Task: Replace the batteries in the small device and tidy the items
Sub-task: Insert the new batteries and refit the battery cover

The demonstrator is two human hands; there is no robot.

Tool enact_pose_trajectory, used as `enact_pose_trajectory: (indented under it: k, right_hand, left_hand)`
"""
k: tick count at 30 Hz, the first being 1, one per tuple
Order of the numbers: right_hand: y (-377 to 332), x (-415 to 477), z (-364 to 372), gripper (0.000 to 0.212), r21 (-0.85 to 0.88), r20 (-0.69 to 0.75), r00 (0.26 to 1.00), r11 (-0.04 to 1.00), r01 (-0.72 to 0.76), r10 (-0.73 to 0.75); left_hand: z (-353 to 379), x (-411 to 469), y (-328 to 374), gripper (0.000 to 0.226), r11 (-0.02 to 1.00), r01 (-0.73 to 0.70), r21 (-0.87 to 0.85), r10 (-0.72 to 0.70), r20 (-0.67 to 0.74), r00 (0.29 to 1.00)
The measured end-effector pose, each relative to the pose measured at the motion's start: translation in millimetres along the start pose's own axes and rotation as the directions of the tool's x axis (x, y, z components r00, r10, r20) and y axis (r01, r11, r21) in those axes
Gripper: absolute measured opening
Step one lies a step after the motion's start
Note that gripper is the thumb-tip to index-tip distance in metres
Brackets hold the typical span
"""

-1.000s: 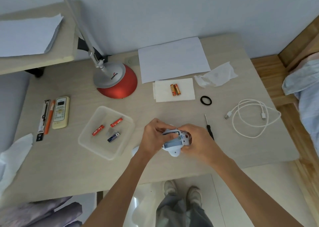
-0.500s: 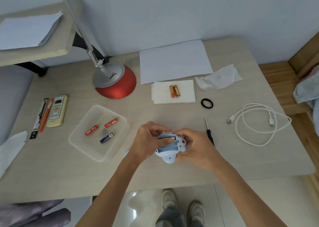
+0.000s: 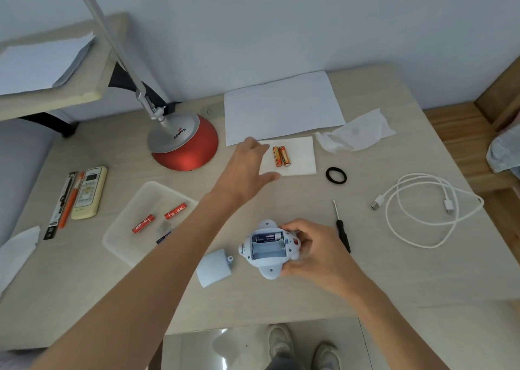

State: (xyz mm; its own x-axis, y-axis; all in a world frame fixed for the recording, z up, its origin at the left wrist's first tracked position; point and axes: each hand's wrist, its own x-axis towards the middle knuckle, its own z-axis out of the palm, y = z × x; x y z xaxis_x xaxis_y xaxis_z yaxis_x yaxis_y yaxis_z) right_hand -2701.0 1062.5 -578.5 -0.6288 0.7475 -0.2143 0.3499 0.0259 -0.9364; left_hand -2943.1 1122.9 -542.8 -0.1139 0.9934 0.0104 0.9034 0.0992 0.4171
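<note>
A: Where's the device (image 3: 267,250) kept?
B: Near edge of the surface (image 3: 408,291), approx. centre. It's gripped by the right hand (image 3: 315,254), fingers curled round its right side, compartment turned up so the slots can be seen & loaded.
A: Anything loaded?
B: One dark battery (image 3: 266,238) is seated in the far slot; the nearer slots look empty. So the job is judged approx. midway.
A: And the left hand (image 3: 247,167)?
B: Stretched far, over the left edge of the white napkin (image 3: 301,155). Fingers are spread open, nothing held. Two orange batteries (image 3: 280,156) are laid side by side on that napkin, just right of the hand. They're prob. set apart as the fresh ones, to be picked next.
A: Cover?
B: The cover (image 3: 215,268) is laid just left of the device, handy for closing. The screwdriver (image 3: 342,229) is parked to the right, same reason.
A: Old ones?
B: Two red batteries (image 3: 143,223) are kept in the clear tray (image 3: 118,246) at left, well apart from the napkin, so no mix-up is risked.
</note>
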Motion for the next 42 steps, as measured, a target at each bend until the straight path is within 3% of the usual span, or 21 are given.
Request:
enact_pose_trajectory:
  k: [4, 11, 17, 24, 32, 42]
  right_hand:
    - [0, 0, 0, 0.061, -0.023, -0.003, 1.000, 1.000, 0.015, -0.015]
    - [0, -1, 2, 0.060, -0.051, -0.014, 0.999, 0.998, 0.028, -0.029]
    - [-2, -2, 2, 0.062, -0.061, -0.021, 1.000, 0.998, 0.020, -0.021]
    - [-2, 0, 3, 0.062, -0.043, -0.028, 1.000, 0.999, -0.012, 0.010]
    - [-1, 1, 3, 0.060, -0.054, -0.031, 0.999, 0.998, -0.016, 0.015]
    - [-1, 1, 2, 0.061, -0.064, -0.025, 1.000, 0.998, 0.005, -0.006]
  left_hand:
    - [22, 30, -6, 0.080, 1.000, 0.021, -0.011, -0.019, 0.109, 0.994]
    - [28, 37, -10, 0.064, 0.984, 0.103, -0.148, -0.097, 0.047, 0.994]
    - [-17, -3, 8, 0.051, 0.965, 0.150, -0.217, -0.140, 0.058, 0.988]
    - [-52, -107, 15, 0.020, 0.987, 0.064, -0.150, -0.042, 0.145, 0.988]
    - [-37, -145, 21, 0.016, 0.979, -0.151, -0.135, 0.174, 0.171, 0.970]
    - [-11, -137, 14, 0.008, 0.970, -0.100, -0.223, 0.119, 0.073, 0.990]
